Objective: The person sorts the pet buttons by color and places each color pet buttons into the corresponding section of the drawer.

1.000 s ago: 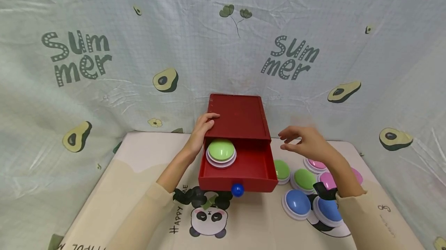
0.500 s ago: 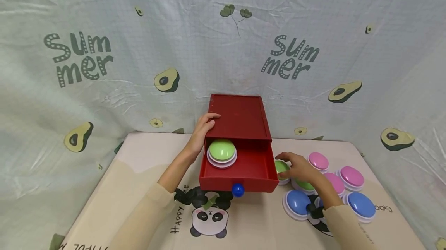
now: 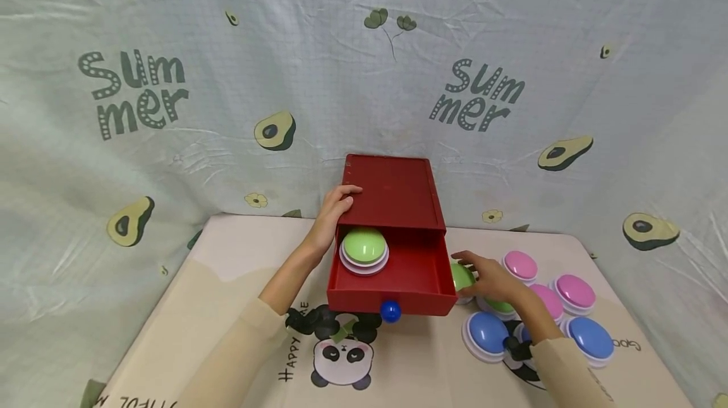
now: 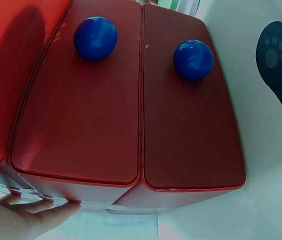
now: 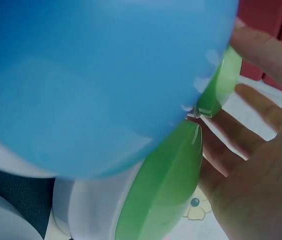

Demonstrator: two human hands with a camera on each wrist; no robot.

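Note:
A red drawer cabinet (image 3: 392, 187) has its top drawer (image 3: 364, 302) pulled out, with a blue knob (image 3: 390, 311) in front. Inside, at the drawer's left, sits a green domed buzzer button (image 3: 364, 246) on a white base; what lies under it is hidden. My left hand (image 3: 332, 217) rests against the cabinet's left side and top edge, fingers fairly straight. Just right of the drawer, my right hand (image 3: 493, 276) has thumb and fingers round another green buzzer button (image 3: 461, 274). In the right wrist view, that button's green dome (image 5: 223, 85) shows between thumb and fingers.
Under the right hand is another green button (image 3: 500, 307), partly covered. Blue buttons (image 3: 488, 331) and pink buttons (image 3: 576, 290) lie around the right forearm. Two lower drawers with blue knobs (image 4: 193, 60) are closed. A printed curtain (image 3: 318, 79) hangs behind the table.
My right hand has come down from above the table to the green button beside the drawer, and its fingers are now round it. The left hand stays on the cabinet.

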